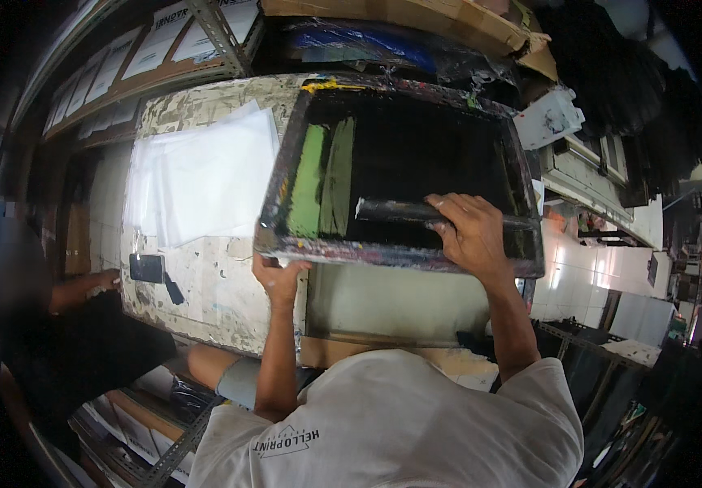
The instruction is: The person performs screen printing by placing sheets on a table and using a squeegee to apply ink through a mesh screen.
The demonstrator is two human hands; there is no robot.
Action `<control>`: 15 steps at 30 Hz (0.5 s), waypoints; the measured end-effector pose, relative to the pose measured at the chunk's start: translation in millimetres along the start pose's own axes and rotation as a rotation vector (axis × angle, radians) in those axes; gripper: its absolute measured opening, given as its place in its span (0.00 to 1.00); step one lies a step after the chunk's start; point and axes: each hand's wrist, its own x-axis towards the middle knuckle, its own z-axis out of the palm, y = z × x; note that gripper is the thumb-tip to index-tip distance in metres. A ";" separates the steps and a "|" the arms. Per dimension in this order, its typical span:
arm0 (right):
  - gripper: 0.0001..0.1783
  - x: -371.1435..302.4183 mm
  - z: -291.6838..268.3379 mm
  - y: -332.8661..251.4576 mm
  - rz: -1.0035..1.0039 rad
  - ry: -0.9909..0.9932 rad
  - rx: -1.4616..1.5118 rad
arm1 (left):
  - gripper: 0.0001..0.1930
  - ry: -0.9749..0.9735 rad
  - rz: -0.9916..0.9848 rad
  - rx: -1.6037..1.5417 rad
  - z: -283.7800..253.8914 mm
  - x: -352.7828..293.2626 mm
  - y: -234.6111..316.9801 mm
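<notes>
A screen printing frame (383,250) with a dark mesh and paint-spotted edges lies tilted over the worktable. On the left of its mesh are a bright green strip (308,179) and a duller olive strip (339,175). My right hand (474,232) grips a long dark squeegee (391,210) that lies across the lower part of the mesh. At the frame's near left corner my left hand (279,276) is closed on the edge, with some of its fingers hidden. Below the frame shows a pale board (399,301).
White sheets (204,179) lie loosely stacked on the stained table (221,285), left of the frame. A dark phone (147,268) lies near the table's left edge. Another person's arm (82,291) reaches in there. Shelves with white boxes (156,41) stand behind; cardboard (416,20) lies beyond.
</notes>
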 end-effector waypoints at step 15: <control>0.19 159.4 105.3 158.8 0.026 0.077 -0.201 | 0.59 -0.077 0.071 0.142 -25.2 -19.8 -75.4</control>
